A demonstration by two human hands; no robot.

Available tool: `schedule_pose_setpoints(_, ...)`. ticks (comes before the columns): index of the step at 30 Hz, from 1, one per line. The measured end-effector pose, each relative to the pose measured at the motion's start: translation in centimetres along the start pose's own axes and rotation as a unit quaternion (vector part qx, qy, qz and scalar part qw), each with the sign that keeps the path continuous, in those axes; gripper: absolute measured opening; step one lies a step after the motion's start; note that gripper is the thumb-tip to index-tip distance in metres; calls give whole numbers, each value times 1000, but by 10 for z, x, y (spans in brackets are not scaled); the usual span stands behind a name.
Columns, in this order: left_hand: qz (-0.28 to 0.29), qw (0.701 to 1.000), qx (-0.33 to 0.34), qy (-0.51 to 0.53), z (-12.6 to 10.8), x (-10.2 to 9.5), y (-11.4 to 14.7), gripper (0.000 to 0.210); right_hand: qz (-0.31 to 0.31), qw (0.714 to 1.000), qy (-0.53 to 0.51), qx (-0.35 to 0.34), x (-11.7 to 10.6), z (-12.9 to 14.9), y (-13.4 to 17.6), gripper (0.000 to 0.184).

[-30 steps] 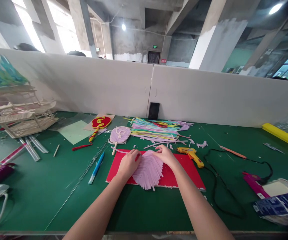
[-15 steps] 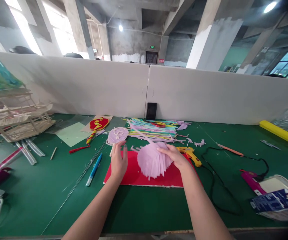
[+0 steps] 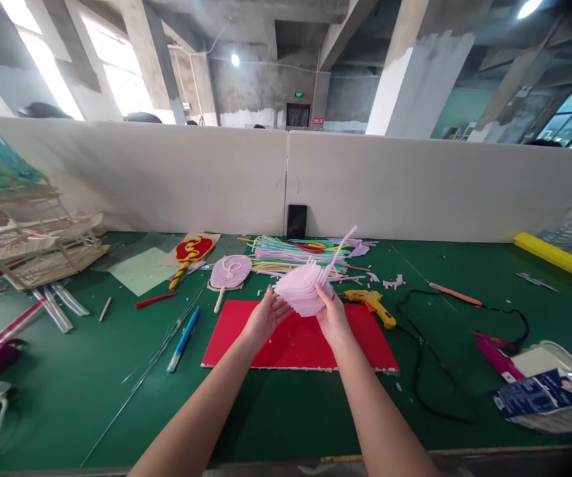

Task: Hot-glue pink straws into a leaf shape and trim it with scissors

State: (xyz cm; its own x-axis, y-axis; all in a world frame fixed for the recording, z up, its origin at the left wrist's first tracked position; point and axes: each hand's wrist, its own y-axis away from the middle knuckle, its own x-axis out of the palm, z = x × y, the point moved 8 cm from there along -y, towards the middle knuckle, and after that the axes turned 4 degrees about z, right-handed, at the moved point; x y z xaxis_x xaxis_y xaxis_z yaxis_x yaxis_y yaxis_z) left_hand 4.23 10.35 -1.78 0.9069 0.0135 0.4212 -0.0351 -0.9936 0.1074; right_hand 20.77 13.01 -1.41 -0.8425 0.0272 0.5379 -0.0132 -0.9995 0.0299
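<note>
A lilac fan-like piece (image 3: 300,289) made of fuzzy strips laid side by side, probably pipe cleaners, is held up above a red board (image 3: 286,344). One longer strip sticks out of it to the upper right. My right hand (image 3: 332,317) is closed on its right side, thumb in front. At its lower left edge is my left hand (image 3: 265,319), fingers stretched out and thumb apart; whether they touch the edge is hard to tell. Behind lie a round lilac fan (image 3: 231,271) with a short handle and a pile of coloured pipe cleaners (image 3: 286,255).
Right of the board lies a yellow glue gun (image 3: 373,306) with a black cord (image 3: 419,358). A blue pen (image 3: 185,339) and thin wires (image 3: 154,361) are on the left. A phone (image 3: 296,221) leans on the partition (image 3: 206,179). A red and yellow fan (image 3: 192,249) lies farther back.
The lilac piece has been turned and tipped, so its long strip points upper right instead of upper left. My left hand has come right to its edge. The view has shifted slightly.
</note>
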Motion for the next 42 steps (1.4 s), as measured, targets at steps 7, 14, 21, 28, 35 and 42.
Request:
schedule_pose_setpoints(7, -11, 997, 30, 67, -11, -8, 8, 37, 74, 992, 85, 58, 18, -19, 12, 53)
schedule_pose_setpoints(14, 14, 998, -4, 63, -2, -3, 15, 30, 68, 989, 117, 58, 17, -18, 18, 54)
schedule_pose_setpoints(21, 43, 997, -12, 66, 5, 5, 15, 28, 78, 991, 101, 41, 27, -17, 21, 52)
schedule_pose_setpoints(28, 48, 998, 2, 48, 4, 5, 13, 29, 59, 993, 106, 15, 24, -10, 19, 46)
schedule_pose_setpoints(35, -14, 998, 29, 51, -2, -16, 5, 35, 38, 990, 131, -23, 17, -5, 14, 56)
schedule_pose_setpoints(42, -28, 999, 26, 34, -2, -21, 5, 34, 62, 981, 184, -12, 16, -10, 11, 69)
